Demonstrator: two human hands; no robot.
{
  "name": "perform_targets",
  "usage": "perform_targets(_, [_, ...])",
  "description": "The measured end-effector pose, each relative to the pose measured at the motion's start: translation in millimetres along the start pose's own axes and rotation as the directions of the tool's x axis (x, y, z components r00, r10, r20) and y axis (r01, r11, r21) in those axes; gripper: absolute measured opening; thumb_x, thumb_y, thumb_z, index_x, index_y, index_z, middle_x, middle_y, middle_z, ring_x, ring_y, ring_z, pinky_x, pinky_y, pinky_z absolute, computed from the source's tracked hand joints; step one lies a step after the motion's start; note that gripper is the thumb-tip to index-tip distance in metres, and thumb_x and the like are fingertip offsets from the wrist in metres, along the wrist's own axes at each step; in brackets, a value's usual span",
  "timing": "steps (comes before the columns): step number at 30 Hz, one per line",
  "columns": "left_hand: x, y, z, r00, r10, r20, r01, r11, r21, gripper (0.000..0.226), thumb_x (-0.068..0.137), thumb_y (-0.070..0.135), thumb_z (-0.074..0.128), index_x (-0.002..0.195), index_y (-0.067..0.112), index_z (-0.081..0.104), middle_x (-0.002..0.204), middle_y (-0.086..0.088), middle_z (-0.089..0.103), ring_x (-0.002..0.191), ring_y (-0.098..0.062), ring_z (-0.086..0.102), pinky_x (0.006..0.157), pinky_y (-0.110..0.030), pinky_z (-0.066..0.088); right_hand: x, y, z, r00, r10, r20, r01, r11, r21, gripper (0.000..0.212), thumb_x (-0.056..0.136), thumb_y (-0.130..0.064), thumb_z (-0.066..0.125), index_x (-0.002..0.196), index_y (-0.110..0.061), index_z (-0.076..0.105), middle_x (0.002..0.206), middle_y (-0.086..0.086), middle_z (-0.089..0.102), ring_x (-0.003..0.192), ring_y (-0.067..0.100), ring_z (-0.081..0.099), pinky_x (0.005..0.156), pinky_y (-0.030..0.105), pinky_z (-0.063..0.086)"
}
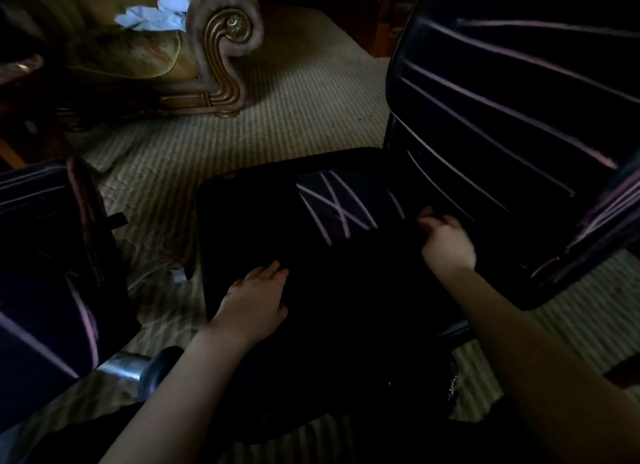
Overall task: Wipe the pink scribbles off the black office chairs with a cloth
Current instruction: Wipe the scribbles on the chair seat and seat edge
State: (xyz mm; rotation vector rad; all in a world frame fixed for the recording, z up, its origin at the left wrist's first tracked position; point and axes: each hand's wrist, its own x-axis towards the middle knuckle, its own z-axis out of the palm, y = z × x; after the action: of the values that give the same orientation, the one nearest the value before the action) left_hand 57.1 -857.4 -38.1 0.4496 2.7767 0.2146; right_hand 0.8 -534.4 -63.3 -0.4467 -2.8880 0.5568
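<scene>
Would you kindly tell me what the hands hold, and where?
The left hand lies flat on the seat, holding nothing; whether the blurred right hand holds anything cannot be told.

1. The middle chair (263, 228) is black. Its seat lies flat, low in the centre of the view, and its backrest (485, 131) rises at the upper right.
2. The seat scribbles (337, 209) are pink straight strokes that cross each other, bunched at the rear middle of the seat, just in front of the backrest. The nearer part of the seat looks plain black.
3. The backrest lines (519, 118) are long and pink, stacked one above another and slanting down to the right.
4. The left chair (45, 273) is black and cut off by the left edge. Pink lines (88, 319) run across its upper part and curve down its near side.
5. A black padded piece (604, 200) at the right edge carries blurred pink streaks; which chair it belongs to is unclear.
</scene>
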Motion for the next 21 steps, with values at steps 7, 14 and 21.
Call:
perform_targets(7, [4.0, 1.1, -4.3, 1.000, 0.000, -0.017, -0.001, 1.000, -0.030, 0.068, 0.091, 0.031, 0.052, 0.151, 0.021, 0.020, 0.157, -0.001, 0.022, 0.141, -0.021, 0.027, 0.112, -0.037, 0.030, -46.7, -101.8, 38.1, 0.971, -0.208, 0.122, 0.216, 0.975, -0.052, 0.049, 0.089, -0.017, 0.046, 0.137, -0.027, 0.048, 0.137, 0.010, 0.044, 0.115, 0.031, 0.052, 0.094, 0.032, 0.043])
perform_targets(14, [6.0, 3.6, -6.6, 0.997, -0.048, -0.065, 0.047, 0.999, -0.022, 0.066, 0.091, 0.032, 0.051, 0.149, 0.017, 0.023, 0.158, -0.001, 0.017, 0.141, -0.022, 0.025, 0.111, -0.037, 0.032, -45.7, -103.3, 44.7, 0.841, -0.519, 0.151, 0.509, 0.855, 0.102, 0.046, 0.087, -0.012, 0.049, 0.126, -0.034, 0.060, 0.143, 0.001, 0.046, 0.125, 0.024, 0.049, 0.099, 0.028, 0.041])
perform_targets(21, [2.8, -8.6, -9.7, 0.997, -0.020, -0.076, 0.020, 1.000, -0.008, 0.066, 0.094, 0.035, 0.048, 0.151, 0.021, 0.018, 0.160, 0.002, 0.011, 0.145, -0.019, 0.015, 0.115, -0.038, 0.023, 19.2, -7.1, 0.9, 0.977, 0.200, -0.079, -0.192, 0.977, 0.098, 0.040, 0.087, -0.008, 0.050, 0.122, -0.021, 0.065, 0.128, 0.017, 0.054, 0.108, 0.037, 0.056, 0.093, 0.034, 0.043])
